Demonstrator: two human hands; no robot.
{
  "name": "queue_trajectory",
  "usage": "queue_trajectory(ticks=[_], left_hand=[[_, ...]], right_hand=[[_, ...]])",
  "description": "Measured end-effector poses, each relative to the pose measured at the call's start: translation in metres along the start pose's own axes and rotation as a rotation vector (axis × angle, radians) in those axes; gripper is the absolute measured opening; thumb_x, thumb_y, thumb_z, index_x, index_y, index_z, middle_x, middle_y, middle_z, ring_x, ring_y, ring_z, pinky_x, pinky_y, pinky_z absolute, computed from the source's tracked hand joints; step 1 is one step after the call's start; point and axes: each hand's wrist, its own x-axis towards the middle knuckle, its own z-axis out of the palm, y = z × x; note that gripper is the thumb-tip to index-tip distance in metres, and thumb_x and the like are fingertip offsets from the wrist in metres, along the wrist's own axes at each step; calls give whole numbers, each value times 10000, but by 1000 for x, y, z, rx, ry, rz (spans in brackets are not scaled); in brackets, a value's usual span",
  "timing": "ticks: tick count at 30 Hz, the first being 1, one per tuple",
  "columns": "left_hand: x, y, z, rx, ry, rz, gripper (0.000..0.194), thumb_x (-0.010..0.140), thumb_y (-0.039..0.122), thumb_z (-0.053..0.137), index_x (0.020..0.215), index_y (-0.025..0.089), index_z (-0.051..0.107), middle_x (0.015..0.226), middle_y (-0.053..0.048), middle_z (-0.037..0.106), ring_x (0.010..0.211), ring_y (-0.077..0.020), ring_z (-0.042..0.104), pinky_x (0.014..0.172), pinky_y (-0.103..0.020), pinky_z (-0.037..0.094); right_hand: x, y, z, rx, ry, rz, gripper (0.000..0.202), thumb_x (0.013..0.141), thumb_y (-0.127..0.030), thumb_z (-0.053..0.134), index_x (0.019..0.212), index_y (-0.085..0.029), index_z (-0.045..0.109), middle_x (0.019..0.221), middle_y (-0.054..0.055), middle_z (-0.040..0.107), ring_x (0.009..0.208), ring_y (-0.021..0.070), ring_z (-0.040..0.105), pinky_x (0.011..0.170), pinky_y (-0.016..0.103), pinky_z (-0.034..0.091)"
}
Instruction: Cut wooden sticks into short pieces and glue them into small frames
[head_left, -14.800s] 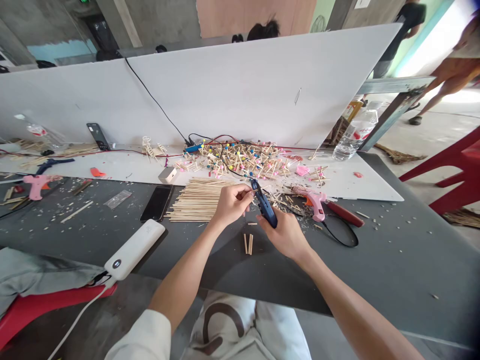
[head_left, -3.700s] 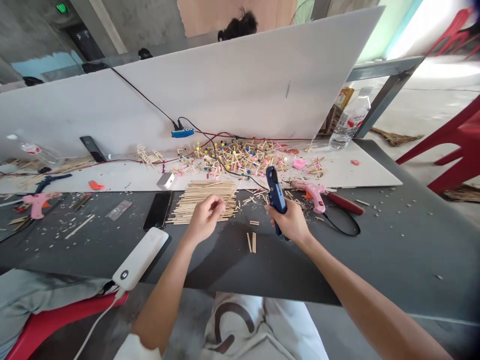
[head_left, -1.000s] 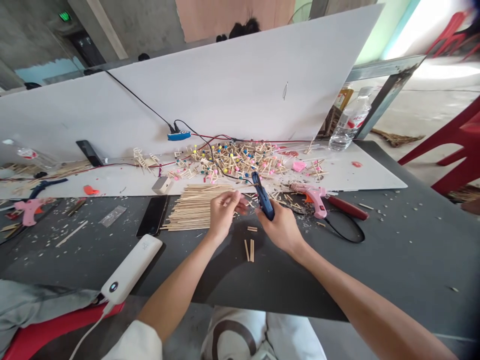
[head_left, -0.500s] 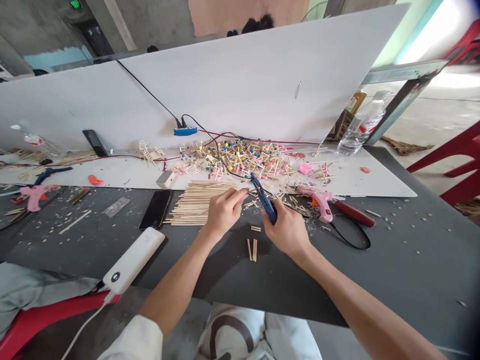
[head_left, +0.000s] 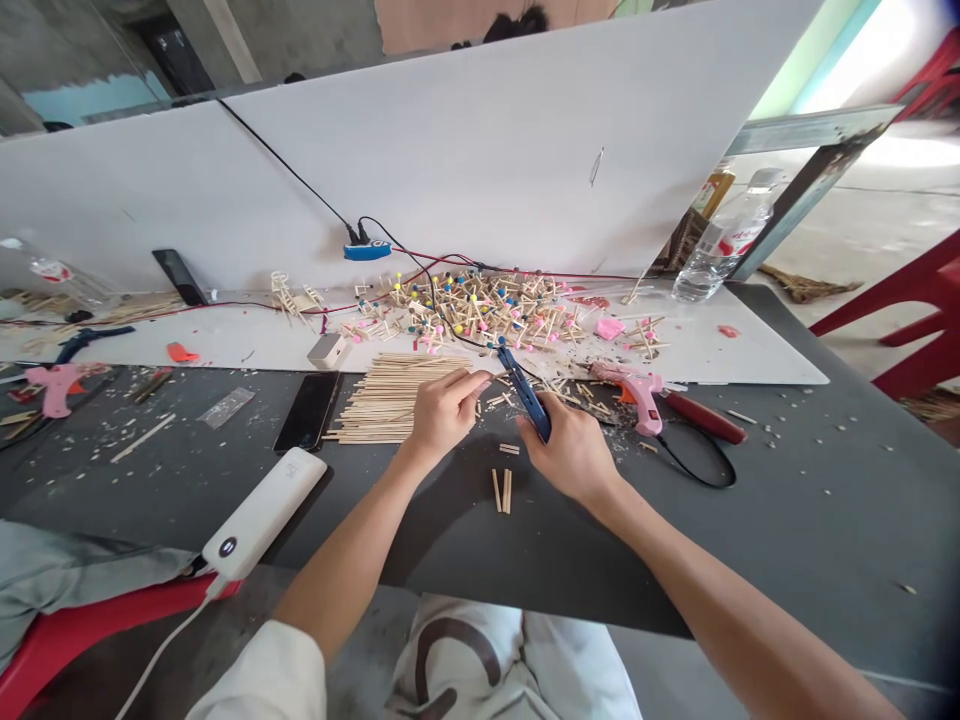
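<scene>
My right hand (head_left: 576,448) is wrapped round a long dark blue hand tool (head_left: 523,390), whose far end points up and away toward the white board. My left hand (head_left: 444,412) is closed in a pinch just left of that tool; whatever is between its fingertips is too small to make out. Behind and left of this hand lies a broad bundle of thin wooden sticks (head_left: 373,405). Below the two hands, on the dark table, are a few short cut sticks (head_left: 502,491), with a shorter pair of pieces (head_left: 509,449) above them.
A heap of small stick pieces with coloured balls (head_left: 480,305) covers the white board. Right of my hands lie a pink glue gun (head_left: 639,392) and a red handle (head_left: 705,416). A phone (head_left: 306,412) and a white power bank (head_left: 264,515) are at the left; a water bottle (head_left: 726,240) stands back right.
The view has shifted slightly, so the whole scene sits a little higher and further left. Both hands keep nearly the same pose, and the blue tool stays in my right hand.
</scene>
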Motion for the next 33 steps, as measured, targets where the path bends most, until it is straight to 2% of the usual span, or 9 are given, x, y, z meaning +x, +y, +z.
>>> queue_trajectory(ticks=[8, 13, 21, 28, 33], left_hand=[[-2, -3, 4, -8, -19, -38, 229, 973, 236, 515, 987, 178, 736, 805, -66, 734, 667, -138, 662, 619, -226, 468], [-4, -4, 7, -4, -34, -78, 247, 982, 252, 501, 1002, 188, 739, 890, -77, 754, 745, -151, 696, 668, -230, 493], [-5, -4, 12, -32, -17, -142, 259, 977, 270, 509, 976, 176, 750, 901, -87, 764, 768, -172, 712, 700, -248, 519], [-5, -6, 12, -34, -50, -162, 287, 987, 303, 487, 971, 172, 742, 943, -93, 766, 819, -191, 715, 732, -274, 529], [-1, 0, 7, -6, -128, -159, 279, 990, 338, 486, 991, 167, 706, 853, -73, 733, 690, -155, 651, 636, -245, 458]], right_hand=[[2, 2, -1, -27, -44, 23, 202, 922, -386, 483, 955, -204, 564, 699, 41, 652, 606, 201, 593, 566, 275, 290], [4, 3, 0, -48, -66, 42, 181, 915, -373, 491, 928, -209, 569, 675, 36, 646, 595, 196, 586, 563, 276, 276], [8, 6, 3, -55, -86, 43, 176, 909, -361, 499, 918, -208, 586, 680, 40, 646, 609, 205, 587, 580, 281, 286], [12, 9, 5, -89, -104, 45, 192, 905, -359, 511, 913, -197, 615, 674, 50, 644, 623, 206, 582, 573, 282, 277], [11, 10, 3, -56, -103, 17, 200, 905, -371, 506, 896, -197, 603, 662, 40, 633, 622, 202, 583, 571, 274, 288]])
